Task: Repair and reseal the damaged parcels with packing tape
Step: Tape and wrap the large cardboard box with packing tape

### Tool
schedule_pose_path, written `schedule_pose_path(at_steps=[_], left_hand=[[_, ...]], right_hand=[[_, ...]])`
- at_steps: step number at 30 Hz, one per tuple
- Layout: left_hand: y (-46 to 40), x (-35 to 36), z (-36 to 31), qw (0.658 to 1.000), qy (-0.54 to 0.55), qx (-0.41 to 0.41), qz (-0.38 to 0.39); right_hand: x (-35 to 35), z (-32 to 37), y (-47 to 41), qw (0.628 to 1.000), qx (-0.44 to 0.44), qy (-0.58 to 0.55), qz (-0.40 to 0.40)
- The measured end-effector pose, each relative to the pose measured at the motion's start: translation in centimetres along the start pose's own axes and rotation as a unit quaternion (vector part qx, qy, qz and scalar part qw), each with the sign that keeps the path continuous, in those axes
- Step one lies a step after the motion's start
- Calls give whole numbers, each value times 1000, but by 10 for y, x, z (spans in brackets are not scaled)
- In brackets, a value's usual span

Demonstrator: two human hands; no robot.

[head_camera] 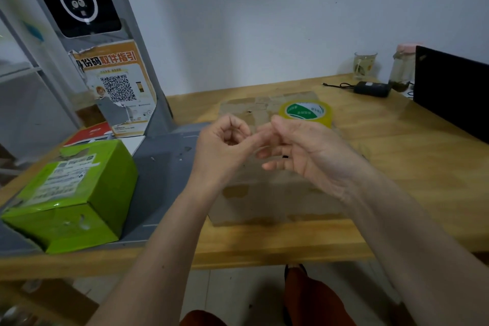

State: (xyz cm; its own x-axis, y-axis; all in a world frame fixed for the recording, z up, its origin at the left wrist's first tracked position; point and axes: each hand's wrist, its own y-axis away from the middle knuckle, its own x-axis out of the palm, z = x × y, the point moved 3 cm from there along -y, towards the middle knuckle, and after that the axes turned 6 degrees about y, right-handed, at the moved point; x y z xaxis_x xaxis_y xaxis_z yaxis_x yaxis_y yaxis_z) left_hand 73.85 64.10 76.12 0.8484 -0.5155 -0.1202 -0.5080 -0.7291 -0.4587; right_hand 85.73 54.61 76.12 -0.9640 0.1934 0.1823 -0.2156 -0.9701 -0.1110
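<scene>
Our left hand (227, 145) and right hand (301, 151) meet above the brown cardboard parcel (267, 193), fingers curled, fingertips touching — whether they pinch tape, we cannot tell. The yellow roll of packing tape (307, 113) lies flat on the parcel's far end — just beyond our right hand, the nearer one.

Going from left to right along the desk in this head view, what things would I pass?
Green box → QR-code poster → brown cardboard parcel with the tape roll on top → black power adapter → glass jar → black laptop.
</scene>
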Motion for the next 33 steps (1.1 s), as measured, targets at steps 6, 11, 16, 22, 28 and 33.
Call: schedule_pose_path(at_steps=[6, 11, 16, 22, 28, 33], left_hand=[[-1, 10, -2, 991, -132, 32, -18], [-9, 22, -1, 990, -109, -59, 67], [-22, 25, -1, 976, 24, -189, 108], [-29, 25, 3, 972, 16, -196, 126], [-26, 19, 24, 958, 94, -230, 142], [-21, 23, 33, 931, 183, -283, 142]], right_hand=[[-11, 2, 4, 980, -32, 145, -136], [-32, 5, 1, 915, -99, 273, -280], [-28, 27, 14, 850, -200, 410, -264], [-34, 33, 16, 849, -206, 416, -253], [-41, 38, 18, 860, -208, 362, -294], [-57, 20, 7, 879, -129, 306, -342]])
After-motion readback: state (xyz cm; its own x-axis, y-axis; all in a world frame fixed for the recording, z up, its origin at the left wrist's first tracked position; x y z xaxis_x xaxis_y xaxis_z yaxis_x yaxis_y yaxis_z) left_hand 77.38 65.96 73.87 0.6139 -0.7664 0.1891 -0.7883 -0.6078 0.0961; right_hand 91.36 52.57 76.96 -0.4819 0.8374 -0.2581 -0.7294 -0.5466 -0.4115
